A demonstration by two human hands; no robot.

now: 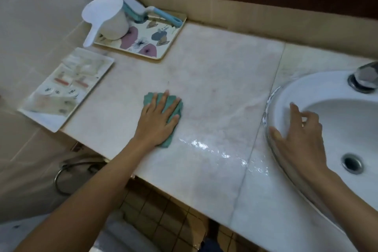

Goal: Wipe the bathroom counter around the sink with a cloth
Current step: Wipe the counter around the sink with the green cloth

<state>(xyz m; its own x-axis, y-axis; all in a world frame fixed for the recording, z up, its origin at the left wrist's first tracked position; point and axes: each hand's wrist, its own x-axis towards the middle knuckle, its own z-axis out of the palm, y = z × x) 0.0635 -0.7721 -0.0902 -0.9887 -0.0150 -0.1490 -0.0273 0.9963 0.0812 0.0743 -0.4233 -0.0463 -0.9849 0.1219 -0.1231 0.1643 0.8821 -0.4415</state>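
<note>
A green cloth lies flat on the pale marble counter, left of the sink. My left hand presses down on the cloth with fingers spread, covering most of it. My right hand rests on the left rim of the white sink, fingers apart and holding nothing. A wet, shiny streak runs across the counter between the cloth and the sink rim.
A flowered tray at the back left holds a white scoop and a blue-handled brush. A white tray of small packets sits at the counter's left end. The metal tap stands behind the basin.
</note>
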